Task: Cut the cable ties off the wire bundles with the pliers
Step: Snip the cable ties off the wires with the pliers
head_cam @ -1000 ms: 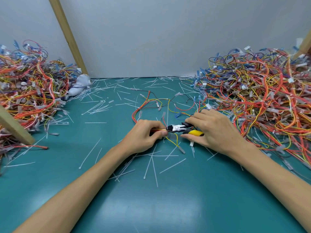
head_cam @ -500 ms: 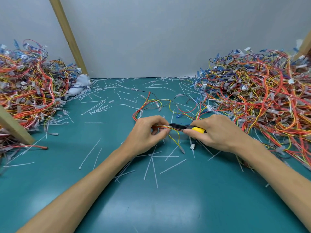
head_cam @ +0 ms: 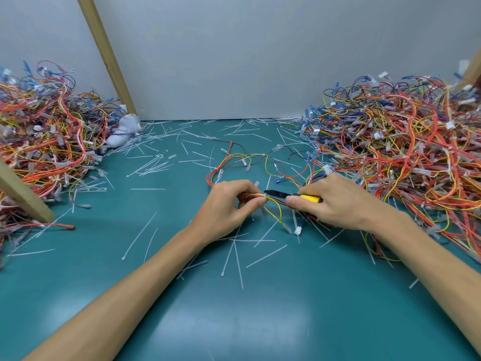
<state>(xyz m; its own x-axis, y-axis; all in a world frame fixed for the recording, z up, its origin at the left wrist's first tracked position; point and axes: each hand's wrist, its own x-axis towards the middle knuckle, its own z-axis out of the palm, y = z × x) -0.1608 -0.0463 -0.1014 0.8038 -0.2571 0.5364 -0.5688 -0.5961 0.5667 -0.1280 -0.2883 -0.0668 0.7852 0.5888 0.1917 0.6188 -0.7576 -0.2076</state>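
A wire bundle (head_cam: 270, 162) of red, yellow and black wires lies on the green mat in the middle. My left hand (head_cam: 229, 207) pinches the bundle where a white cable tie (head_cam: 265, 196) wraps it. My right hand (head_cam: 335, 201) grips the pliers (head_cam: 294, 196), which have yellow handles and black jaws. The jaw tips point left and sit right at the cable tie, next to my left fingertips. Loose ends of the bundle with white connectors hang down onto the mat between my hands.
A large heap of tied wire bundles (head_cam: 406, 142) fills the right side. Another heap (head_cam: 44, 136) fills the left. Cut white ties (head_cam: 234, 254) litter the mat. Wooden posts (head_cam: 106, 56) lean at the left. A grey cloth lump (head_cam: 125, 130) lies by the back wall.
My left hand has turned and shifted its pinch along the bundle. The pliers have rolled in my right hand, showing their narrow dark edge, with the tips held at the tie.
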